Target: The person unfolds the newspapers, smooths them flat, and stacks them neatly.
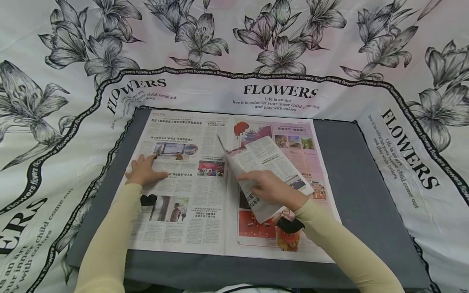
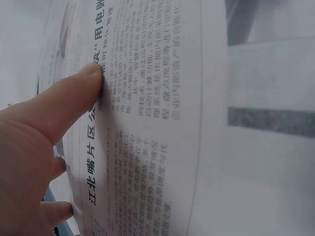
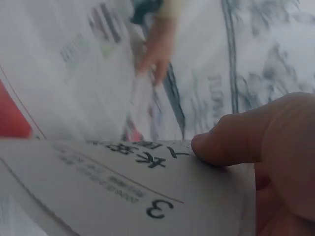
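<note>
R hand pinching folded piece over open newspaper; L hand on L pg

Open newspaper lies spread on grey counter, center fold btwn L & R pgs. Folded piece, also newsprint, sits slanted above R pg, w/ a thin flap sticking up at its L side; can't tell if it's joined to the sheet below.

R grip: narrow, holding folded piece. R wrist cam has thumb on the printed face nr big black chars, other fingers partly hidden behind the paper; numeral 3 shows closer to cam.

L grip: wide, holding nothing. Fingers spread on L pg nr its outer edge, thumb stretched twd the fold; L wrist cam has thumb tip on a bold headline. Screen photo is just beside the fingertips, photo w/ figures lower on same pg.

R pg: red lantern pic up top, row of small scenery pics to its R, red block nr the bottom, partly covered.

Pale yellow sleeves on both arms, dark item at each wrist. Floral cloth w/ "FLOWERS" lettering runs along counter's far edge & both sides.
</note>
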The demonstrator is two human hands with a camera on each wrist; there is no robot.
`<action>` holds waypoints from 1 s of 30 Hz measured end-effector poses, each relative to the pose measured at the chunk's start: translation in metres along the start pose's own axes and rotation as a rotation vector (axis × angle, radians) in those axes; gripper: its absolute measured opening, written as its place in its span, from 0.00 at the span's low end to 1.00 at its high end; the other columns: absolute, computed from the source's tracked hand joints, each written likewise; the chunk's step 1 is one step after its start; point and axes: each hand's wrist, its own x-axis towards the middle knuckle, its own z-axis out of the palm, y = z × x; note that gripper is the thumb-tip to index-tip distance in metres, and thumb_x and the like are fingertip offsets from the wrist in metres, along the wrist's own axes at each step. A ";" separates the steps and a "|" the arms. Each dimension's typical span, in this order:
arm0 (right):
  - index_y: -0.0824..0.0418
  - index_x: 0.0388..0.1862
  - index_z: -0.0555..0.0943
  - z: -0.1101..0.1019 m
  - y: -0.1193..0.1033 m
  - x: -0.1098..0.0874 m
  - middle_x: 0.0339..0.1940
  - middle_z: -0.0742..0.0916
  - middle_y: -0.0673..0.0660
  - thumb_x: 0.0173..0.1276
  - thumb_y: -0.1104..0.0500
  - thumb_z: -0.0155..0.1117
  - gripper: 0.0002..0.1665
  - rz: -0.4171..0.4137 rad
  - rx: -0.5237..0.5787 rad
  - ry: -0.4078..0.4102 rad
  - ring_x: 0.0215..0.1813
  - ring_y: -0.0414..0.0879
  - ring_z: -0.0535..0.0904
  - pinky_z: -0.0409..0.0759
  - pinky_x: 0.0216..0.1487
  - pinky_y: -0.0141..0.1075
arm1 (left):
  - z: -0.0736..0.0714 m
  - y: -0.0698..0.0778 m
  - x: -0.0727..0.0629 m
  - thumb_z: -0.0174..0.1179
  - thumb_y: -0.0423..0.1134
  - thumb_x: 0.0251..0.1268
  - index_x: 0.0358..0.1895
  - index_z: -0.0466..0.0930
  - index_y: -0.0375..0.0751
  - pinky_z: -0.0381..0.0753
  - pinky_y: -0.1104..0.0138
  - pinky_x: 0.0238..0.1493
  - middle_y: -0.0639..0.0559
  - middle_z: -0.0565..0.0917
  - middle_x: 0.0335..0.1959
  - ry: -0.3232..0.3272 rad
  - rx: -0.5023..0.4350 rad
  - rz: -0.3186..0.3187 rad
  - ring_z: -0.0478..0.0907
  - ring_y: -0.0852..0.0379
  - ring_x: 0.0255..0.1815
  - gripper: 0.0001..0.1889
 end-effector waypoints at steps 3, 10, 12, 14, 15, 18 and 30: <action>0.63 0.65 0.81 0.024 -0.011 0.002 0.64 0.85 0.60 0.65 0.78 0.55 0.30 -0.069 -0.073 -0.067 0.62 0.51 0.83 0.84 0.55 0.42 | 0.002 0.000 -0.001 0.69 0.59 0.58 0.80 0.53 0.36 0.48 0.18 0.63 0.24 0.50 0.77 0.003 -0.006 0.002 0.45 0.21 0.77 0.53; 0.56 0.64 0.83 0.074 -0.024 -0.009 0.63 0.86 0.54 0.71 0.73 0.60 0.26 -0.196 -0.225 -0.247 0.65 0.46 0.83 0.85 0.57 0.38 | 0.005 0.003 0.001 0.69 0.60 0.59 0.80 0.53 0.36 0.49 0.18 0.63 0.24 0.50 0.77 0.006 -0.003 0.010 0.44 0.20 0.77 0.53; 0.54 0.64 0.83 0.082 -0.022 -0.014 0.62 0.86 0.52 0.71 0.71 0.62 0.25 -0.200 -0.201 -0.299 0.63 0.43 0.83 0.84 0.57 0.36 | 0.005 0.003 0.002 0.69 0.60 0.59 0.80 0.53 0.36 0.49 0.18 0.63 0.24 0.50 0.77 0.008 -0.003 0.013 0.44 0.20 0.77 0.53; 0.54 0.64 0.82 0.084 -0.019 -0.017 0.63 0.85 0.50 0.72 0.65 0.65 0.23 -0.179 -0.114 -0.347 0.63 0.41 0.82 0.81 0.61 0.36 | 0.004 0.003 0.002 0.69 0.59 0.59 0.80 0.53 0.36 0.49 0.18 0.63 0.24 0.50 0.77 0.014 -0.004 0.014 0.44 0.20 0.77 0.53; 0.54 0.64 0.81 0.084 -0.016 -0.019 0.63 0.85 0.50 0.72 0.62 0.66 0.22 -0.158 -0.049 -0.366 0.64 0.41 0.81 0.80 0.63 0.36 | 0.003 0.004 0.001 0.69 0.59 0.60 0.80 0.53 0.36 0.48 0.18 0.63 0.24 0.51 0.77 0.015 -0.005 0.014 0.45 0.20 0.77 0.53; 0.55 0.63 0.80 0.078 -0.004 -0.023 0.64 0.84 0.51 0.71 0.54 0.68 0.23 -0.088 0.149 -0.366 0.65 0.44 0.80 0.78 0.66 0.41 | 0.001 0.004 0.000 0.68 0.58 0.60 0.80 0.52 0.35 0.49 0.18 0.63 0.24 0.51 0.76 0.012 -0.002 0.012 0.45 0.20 0.76 0.52; 0.67 0.67 0.77 0.027 0.079 -0.082 0.66 0.81 0.69 0.72 0.57 0.66 0.28 0.341 0.022 0.092 0.57 0.62 0.85 0.83 0.55 0.56 | 0.000 0.039 -0.004 0.65 0.50 0.65 0.80 0.54 0.34 0.48 0.23 0.70 0.21 0.51 0.78 0.024 0.089 0.178 0.45 0.18 0.78 0.46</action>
